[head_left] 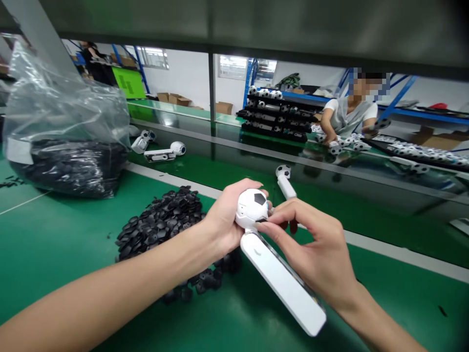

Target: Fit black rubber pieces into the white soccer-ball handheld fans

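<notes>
My left hand (227,215) is wrapped round the ball-shaped head of a white device (286,281), whose long flat handle points down to the right. Black patches mark the ball like a football. At the ball's lower right side, the thumb and forefinger of my right hand (311,234) pinch a small black piece (262,221) against its surface. Behind my left wrist, a heap of small black pieces (161,220) lies on the green table (73,244).
A clear plastic bag (69,142) full of black pieces stands at the left. Similar devices (161,154) lie on the dark green belt (227,171), one (286,181) just beyond my hands. Across it, a person (348,117) handles football-patterned parts beside stacked black trays (274,117).
</notes>
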Action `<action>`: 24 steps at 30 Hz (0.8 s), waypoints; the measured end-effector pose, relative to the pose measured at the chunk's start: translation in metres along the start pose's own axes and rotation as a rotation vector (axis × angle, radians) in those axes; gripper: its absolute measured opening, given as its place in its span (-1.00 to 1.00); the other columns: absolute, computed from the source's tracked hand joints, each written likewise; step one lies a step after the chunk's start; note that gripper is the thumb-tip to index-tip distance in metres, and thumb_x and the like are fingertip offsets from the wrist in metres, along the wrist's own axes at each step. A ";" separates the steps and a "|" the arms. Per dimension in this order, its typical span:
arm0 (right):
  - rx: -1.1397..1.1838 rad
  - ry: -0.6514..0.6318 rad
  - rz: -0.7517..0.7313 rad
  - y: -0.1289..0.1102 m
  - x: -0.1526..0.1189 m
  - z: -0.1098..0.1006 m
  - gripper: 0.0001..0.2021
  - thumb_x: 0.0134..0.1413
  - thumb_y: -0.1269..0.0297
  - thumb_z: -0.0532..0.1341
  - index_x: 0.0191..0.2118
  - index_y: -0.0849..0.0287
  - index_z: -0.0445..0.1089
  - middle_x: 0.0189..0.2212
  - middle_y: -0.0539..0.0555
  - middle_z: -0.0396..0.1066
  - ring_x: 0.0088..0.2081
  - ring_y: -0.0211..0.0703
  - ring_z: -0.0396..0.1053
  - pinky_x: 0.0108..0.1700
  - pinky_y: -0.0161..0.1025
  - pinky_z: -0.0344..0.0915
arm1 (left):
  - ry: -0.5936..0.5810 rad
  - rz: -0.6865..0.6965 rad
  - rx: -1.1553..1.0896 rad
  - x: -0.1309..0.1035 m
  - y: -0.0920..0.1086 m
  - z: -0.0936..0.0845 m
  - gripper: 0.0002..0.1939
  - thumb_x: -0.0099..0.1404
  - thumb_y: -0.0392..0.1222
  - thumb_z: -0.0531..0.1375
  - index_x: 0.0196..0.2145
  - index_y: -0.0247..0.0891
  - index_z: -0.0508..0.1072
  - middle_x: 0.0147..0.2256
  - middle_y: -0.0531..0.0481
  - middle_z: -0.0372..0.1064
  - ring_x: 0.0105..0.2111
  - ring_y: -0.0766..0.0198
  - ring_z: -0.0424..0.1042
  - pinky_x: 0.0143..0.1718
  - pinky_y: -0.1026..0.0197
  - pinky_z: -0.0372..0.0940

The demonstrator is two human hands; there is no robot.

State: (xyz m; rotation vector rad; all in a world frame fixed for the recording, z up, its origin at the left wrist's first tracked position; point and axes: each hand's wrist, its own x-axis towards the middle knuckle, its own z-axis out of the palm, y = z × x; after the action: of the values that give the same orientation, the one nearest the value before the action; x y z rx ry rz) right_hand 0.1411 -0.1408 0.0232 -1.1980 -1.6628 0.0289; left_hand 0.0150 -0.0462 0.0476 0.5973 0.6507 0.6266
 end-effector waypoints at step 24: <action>-0.306 -0.048 0.083 0.001 -0.008 -0.006 -0.69 0.32 0.00 0.38 -0.22 0.01 0.27 -0.32 0.04 0.45 -0.41 -0.10 0.34 -0.40 -0.15 0.20 | -0.097 0.058 0.124 0.001 -0.008 -0.005 -0.70 0.25 -0.10 0.27 -0.56 -0.25 0.35 -0.58 -0.02 0.31 -0.64 0.33 0.27 -0.68 0.31 0.13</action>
State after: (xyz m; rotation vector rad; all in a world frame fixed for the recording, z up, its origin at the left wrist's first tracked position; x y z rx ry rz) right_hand 0.1459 -0.1488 0.0193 -1.5065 -1.6999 -0.1513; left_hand 0.0145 -0.0487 0.0387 0.7598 0.5861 0.6105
